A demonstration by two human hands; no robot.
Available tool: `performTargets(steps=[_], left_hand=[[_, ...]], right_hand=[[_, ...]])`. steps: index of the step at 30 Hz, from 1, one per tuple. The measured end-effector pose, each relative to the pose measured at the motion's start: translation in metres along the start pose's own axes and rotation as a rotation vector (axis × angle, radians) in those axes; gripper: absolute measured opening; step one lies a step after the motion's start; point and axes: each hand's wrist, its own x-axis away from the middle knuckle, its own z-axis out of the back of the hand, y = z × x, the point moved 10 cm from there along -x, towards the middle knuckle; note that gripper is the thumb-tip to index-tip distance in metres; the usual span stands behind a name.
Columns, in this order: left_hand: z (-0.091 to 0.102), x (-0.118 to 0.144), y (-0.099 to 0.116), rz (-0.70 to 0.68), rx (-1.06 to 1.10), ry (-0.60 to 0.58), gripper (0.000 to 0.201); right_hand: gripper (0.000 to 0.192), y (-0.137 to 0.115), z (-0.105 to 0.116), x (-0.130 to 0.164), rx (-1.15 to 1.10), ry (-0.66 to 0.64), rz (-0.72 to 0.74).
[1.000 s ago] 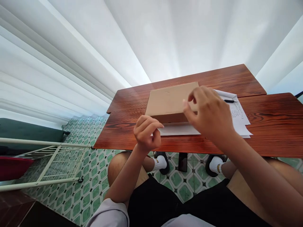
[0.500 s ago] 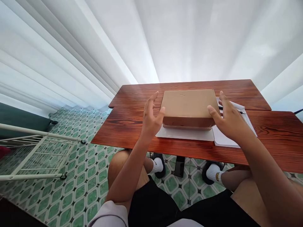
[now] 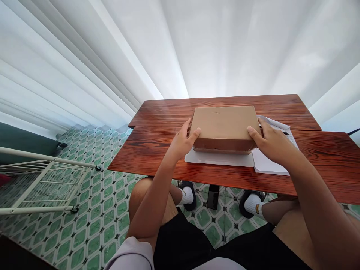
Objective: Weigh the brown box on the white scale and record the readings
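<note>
While we sit at the wooden table [image 3: 157, 150], white curtains [image 3: 84, 75] behind it and green tiled floor [image 3: 92, 225] below, we've got a brown cardboard box [image 3: 225, 123] square in front of us. It rests on a white sheet [image 3: 219, 160], with written papers [image 3: 270, 165] and a pen [image 3: 282, 132] just beside its right end. We judge it stiff, light and dry to the touch, best taken by its two short ends. That's where we are: left hand [image 3: 182, 142] clasps the left end, thumb on the lid's near corner, fingers curled round the side. Right hand [image 3: 271, 144] clasps the right end likewise, thumb on top. Box sits snug between both palms.
</note>
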Motion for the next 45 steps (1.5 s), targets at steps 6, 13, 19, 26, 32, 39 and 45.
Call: performTargets(steps=[6,13,19,26,32,39,45], left_hand=[[-0.002,0.001,0.006,-0.062,-0.073,0.016,0.06],[-0.004,0.002,0.007,-0.068,-0.077,0.026,0.063],[-0.003,0.004,0.008,-0.083,-0.06,0.034,0.06],[0.006,0.009,0.016,-0.112,-0.031,0.063,0.055],[0.015,0.012,0.023,-0.15,-0.019,0.086,0.059],[0.035,0.019,0.036,-0.193,0.048,0.119,0.053],[0.056,0.02,0.034,-0.204,0.048,0.176,0.052]], right_hand=[[0.071,-0.002,0.0,0.002,-0.008,0.036,0.021],[0.069,-0.002,0.001,0.002,-0.006,0.041,-0.004],[0.065,-0.007,0.006,0.004,0.002,0.078,0.031],[0.065,-0.011,0.009,0.004,-0.016,0.055,0.029],[0.064,-0.017,0.014,0.006,-0.073,0.013,0.033],[0.066,-0.03,0.016,0.012,-0.169,0.0,0.079],[0.059,-0.047,0.013,0.009,-0.201,-0.006,0.124]])
